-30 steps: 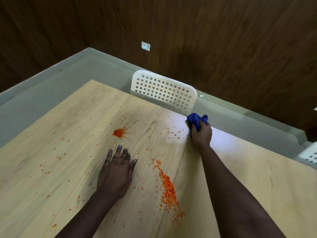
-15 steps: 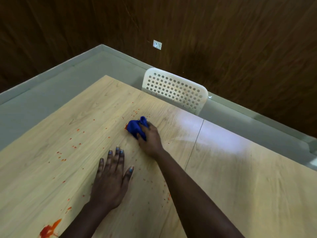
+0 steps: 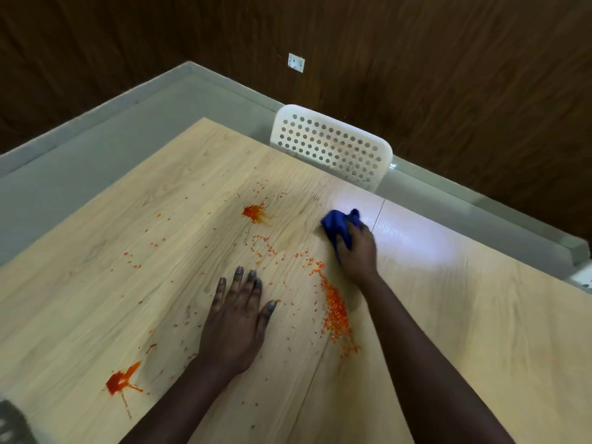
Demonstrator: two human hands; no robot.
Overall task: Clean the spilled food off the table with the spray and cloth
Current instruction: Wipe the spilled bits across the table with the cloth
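My right hand (image 3: 357, 249) grips a bunched blue cloth (image 3: 336, 224) and presses it on the light wooden table (image 3: 96, 267), near the far edge. A line of small orange food bits (image 3: 336, 310) lies just this side of that hand. An orange-red splat (image 3: 253, 213) sits left of the cloth, and another splat (image 3: 120, 381) lies near the front left. Loose orange crumbs are scattered between them. My left hand (image 3: 237, 315) rests flat on the table with fingers spread, holding nothing. No spray bottle is in view.
A white perforated chair back (image 3: 333, 145) stands against the table's far edge. Beyond it are grey floor and dark wood-panelled walls with a white socket (image 3: 296, 62). A grey object (image 3: 12, 424) shows at the bottom left corner.
My right hand has swept the blue cloth from the splat in the middle back to the right, near the table's far edge. The left hand stays flat on the table.
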